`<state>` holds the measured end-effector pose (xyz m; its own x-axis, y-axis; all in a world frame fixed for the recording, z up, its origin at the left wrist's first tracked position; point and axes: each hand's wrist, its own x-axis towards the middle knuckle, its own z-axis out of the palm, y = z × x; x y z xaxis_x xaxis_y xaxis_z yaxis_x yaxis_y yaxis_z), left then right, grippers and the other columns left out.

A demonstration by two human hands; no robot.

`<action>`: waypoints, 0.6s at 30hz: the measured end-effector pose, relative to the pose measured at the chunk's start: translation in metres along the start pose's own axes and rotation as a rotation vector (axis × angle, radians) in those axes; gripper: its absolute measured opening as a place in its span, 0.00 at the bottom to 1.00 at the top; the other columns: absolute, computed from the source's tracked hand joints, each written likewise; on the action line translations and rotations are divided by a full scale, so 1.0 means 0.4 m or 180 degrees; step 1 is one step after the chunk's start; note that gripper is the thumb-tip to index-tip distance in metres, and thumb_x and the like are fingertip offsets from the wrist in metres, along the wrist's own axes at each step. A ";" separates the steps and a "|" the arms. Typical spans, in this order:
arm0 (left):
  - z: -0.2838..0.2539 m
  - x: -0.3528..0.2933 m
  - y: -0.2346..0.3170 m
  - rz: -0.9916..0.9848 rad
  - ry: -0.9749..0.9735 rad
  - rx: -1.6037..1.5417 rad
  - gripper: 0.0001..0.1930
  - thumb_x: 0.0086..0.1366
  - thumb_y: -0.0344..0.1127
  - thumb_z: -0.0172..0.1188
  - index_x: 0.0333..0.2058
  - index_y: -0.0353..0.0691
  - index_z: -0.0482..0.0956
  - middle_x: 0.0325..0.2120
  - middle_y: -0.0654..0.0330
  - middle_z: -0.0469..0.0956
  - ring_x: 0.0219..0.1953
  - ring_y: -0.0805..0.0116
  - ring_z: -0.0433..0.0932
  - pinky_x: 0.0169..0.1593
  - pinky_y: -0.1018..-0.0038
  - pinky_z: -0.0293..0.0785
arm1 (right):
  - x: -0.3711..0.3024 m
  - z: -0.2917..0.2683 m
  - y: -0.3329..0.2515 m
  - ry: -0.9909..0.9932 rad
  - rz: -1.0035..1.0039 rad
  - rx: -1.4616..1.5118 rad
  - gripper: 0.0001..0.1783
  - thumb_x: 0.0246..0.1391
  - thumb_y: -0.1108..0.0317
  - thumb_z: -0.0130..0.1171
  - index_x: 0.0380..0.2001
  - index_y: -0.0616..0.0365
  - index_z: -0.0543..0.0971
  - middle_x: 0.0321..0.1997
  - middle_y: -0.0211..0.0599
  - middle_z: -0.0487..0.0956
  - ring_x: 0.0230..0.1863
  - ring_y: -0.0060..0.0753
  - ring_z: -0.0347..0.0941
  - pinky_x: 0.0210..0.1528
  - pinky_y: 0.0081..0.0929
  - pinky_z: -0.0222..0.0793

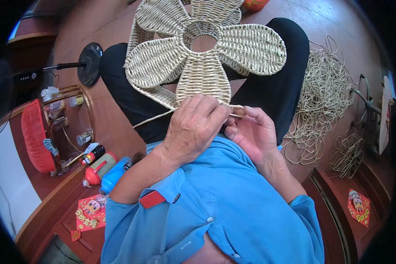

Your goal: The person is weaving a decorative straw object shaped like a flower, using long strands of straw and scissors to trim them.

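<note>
A flower-shaped woven straw piece (204, 75) rests across my lap, its broad petals spread round an open central hole. At the tip of the nearest petal, my left hand (193, 121) is closed over the woven edge, its fingertips mostly hidden. A loose straw cord (154, 119) sticks out to the left from under that hand. Just to the right, my right hand (253, 130) pinches a short length of cord (236, 109) between thumb and fingers, close against the left fingertips. Behind the petals, more woven wall shows on the left.
A big tangled heap of straw cord (321, 97) lies on the floor to the right, with a smaller coil (348, 153) nearer. At left stand a fan base (90, 64), a red basket (36, 136), a glass-topped table with jars (83, 138), and red and blue flasks (114, 174).
</note>
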<state>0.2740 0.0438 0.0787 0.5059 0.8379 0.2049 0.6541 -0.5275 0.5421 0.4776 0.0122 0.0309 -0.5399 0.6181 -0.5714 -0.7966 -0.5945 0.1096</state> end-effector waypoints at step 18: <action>0.056 -0.011 -0.024 0.0708 0.0346 0.0531 0.08 0.57 0.33 0.66 0.37 0.43 0.83 0.35 0.62 0.76 0.36 0.65 0.78 0.40 0.67 0.76 | -0.499 -0.354 -0.670 0.2165 -0.2715 -0.1170 0.08 0.62 0.79 0.62 0.41 0.54 0.79 0.25 0.21 0.73 0.14 0.12 0.51 0.14 0.16 0.44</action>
<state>0.2781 0.0420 0.0544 0.5898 0.7046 0.3946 0.6219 -0.7080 0.3346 0.8374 -0.0246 0.0004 0.4842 0.5525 -0.6784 -0.6444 -0.2993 -0.7037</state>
